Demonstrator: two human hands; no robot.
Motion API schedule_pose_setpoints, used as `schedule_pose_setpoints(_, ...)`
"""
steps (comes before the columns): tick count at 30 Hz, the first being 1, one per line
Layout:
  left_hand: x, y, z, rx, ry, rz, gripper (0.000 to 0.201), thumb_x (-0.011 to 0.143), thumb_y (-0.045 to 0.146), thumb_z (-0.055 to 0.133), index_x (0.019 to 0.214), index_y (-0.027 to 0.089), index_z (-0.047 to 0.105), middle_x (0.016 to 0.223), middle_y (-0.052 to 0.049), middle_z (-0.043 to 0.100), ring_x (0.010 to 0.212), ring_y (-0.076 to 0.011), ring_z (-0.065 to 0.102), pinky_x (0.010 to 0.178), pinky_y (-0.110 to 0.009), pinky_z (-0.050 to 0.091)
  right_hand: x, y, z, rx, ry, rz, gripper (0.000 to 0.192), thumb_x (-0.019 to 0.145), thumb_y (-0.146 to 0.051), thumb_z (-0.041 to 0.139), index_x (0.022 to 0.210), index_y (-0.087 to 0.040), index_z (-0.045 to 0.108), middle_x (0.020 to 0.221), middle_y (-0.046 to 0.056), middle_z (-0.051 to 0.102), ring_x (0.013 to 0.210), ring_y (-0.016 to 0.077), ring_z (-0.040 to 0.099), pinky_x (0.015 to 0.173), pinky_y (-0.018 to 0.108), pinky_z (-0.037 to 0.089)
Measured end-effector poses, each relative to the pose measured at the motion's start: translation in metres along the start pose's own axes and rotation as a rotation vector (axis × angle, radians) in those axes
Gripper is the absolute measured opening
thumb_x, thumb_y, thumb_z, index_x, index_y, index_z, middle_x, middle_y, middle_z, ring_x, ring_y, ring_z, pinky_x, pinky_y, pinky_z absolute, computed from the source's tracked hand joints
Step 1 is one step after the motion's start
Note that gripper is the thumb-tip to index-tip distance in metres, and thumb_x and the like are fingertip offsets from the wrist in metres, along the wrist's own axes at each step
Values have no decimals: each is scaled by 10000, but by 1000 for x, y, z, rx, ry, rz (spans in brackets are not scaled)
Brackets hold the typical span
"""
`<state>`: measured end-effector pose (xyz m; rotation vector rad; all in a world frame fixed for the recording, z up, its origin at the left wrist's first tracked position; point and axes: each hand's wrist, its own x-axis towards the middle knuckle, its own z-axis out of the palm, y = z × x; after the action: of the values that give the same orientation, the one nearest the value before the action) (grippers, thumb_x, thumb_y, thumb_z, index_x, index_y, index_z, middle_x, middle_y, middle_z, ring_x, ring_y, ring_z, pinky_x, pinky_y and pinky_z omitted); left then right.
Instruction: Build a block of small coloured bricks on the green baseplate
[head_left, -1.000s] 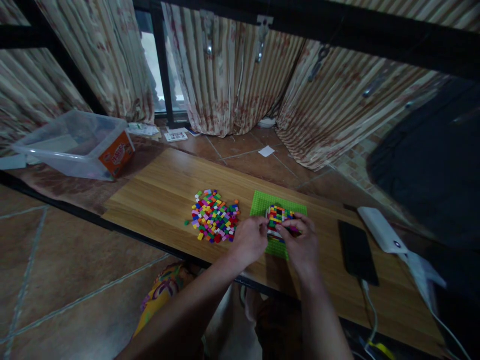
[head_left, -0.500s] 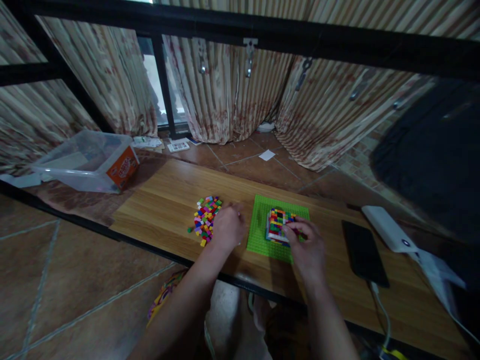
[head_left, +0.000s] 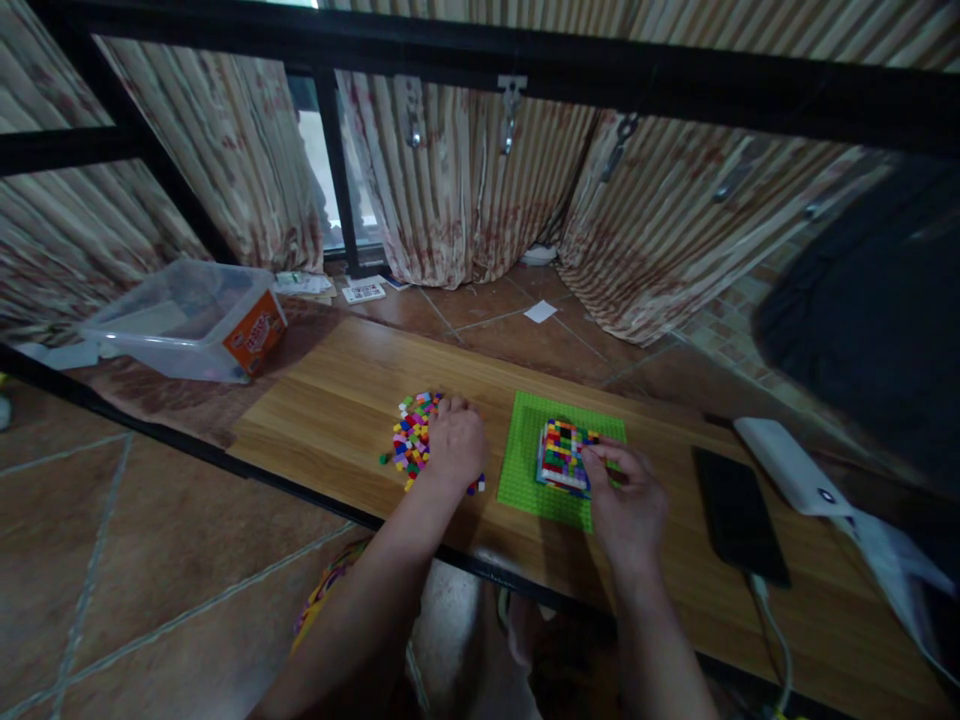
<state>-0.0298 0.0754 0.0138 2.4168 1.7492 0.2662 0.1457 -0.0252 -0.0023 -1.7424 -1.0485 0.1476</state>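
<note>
My left hand (head_left: pixel 457 446) rests over the right part of a pile of small coloured building bricks (head_left: pixel 411 436), fingers apart and bent down onto it. The hand covers some bricks, and no brick shows clearly in its grasp. On a green studded baseplate (head_left: pixel 519 470) stands a low block built of many-coloured bricks (head_left: pixel 559 460). My right hand (head_left: pixel 626 495) is at that block's right side, thumb and forefinger pinched together at its top. Whatever the pinch holds is too small to make out.
A clear plastic bin (head_left: pixel 172 335) with an orange label stands at the left. Right of the baseplate lie a black phone (head_left: pixel 739 515) with a cable and a white device (head_left: pixel 787 465). The wooden table (head_left: pixel 322 400) has a dark front edge. Curtains (head_left: pixel 450 190) hang behind.
My left hand has spread its fingers over the brick pile, where they were bunched before. My right hand has shifted slightly right along the block. The whole view has shifted slightly.
</note>
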Motion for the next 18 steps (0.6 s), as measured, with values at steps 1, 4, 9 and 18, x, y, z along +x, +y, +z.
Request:
schedule_pose_setpoints(1, 0, 0, 0, 2, 9, 0, 270, 803, 103, 473, 993, 101, 665, 1053, -154, 640, 1056, -282, 545, 929, -394, 429, 0, 0, 0, -1, -2, 0, 247, 812, -415, 597, 808, -193, 706, 1026, 91, 675, 976, 240, 616, 882, 422, 462)
schedule_pose_setpoints(4, 1, -2, 1, 12, 40, 6, 283, 804, 100, 468, 1009, 117, 662, 1028, -142, 657, 1035, -275, 563, 913, -380, 434, 0, -2, 0, 1, -13, -6, 242, 816, -408, 592, 802, -193, 704, 1010, 91, 674, 971, 240, 617, 871, 419, 467)
schedule_pose_setpoints(9, 2, -3, 0, -18, 43, 25, 259, 793, 84, 472, 918, 146, 691, 952, -125, 695, 976, -262, 608, 867, -364, 448, 0, -2, 2, 14, -17, -17, 235, 814, -402, 594, 803, -197, 706, 984, 83, 674, 944, 228, 623, 869, 414, 470)
schedule_pose_setpoints(18, 1, -6, -1, -42, 70, -1, 256, 791, 115, 500, 953, 159, 694, 895, -121, 709, 947, -268, 642, 851, -364, 459, 0, -6, 1, -5, -21, -20, 228, 816, -394, 588, 799, -196, 700, 974, 84, 679, 936, 226, 620, 862, 397, 465)
